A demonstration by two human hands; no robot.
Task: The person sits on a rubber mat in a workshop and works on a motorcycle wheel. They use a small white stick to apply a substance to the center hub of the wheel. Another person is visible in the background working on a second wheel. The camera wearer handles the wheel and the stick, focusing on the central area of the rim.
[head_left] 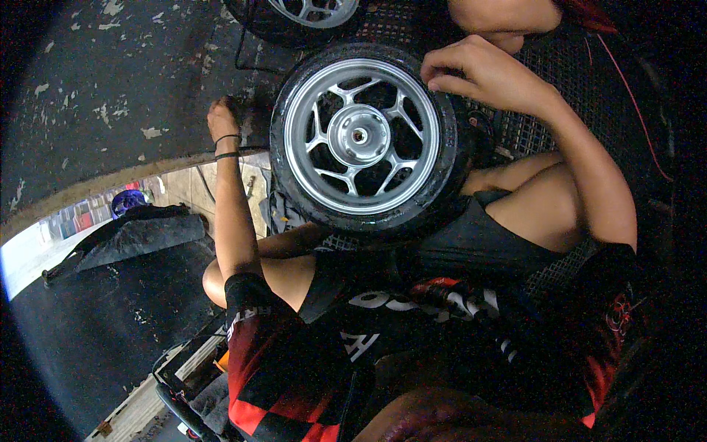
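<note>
Left fingers [218, 118] and right fingers [440, 62] curl, any grasp indeterminable; between them the wheel [359, 152] lies face-up, presumably steadied by the legs [541, 199].

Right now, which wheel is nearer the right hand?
The central wheel, fully in frame beside the right hand; the other wheel is farther off, cut by the picture's top edge.

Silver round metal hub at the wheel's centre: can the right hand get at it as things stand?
Probably yes: the right hand is at the upper-right edge of the black rubber tyre, and nothing visible covers the silver round metal hub from above.
</note>
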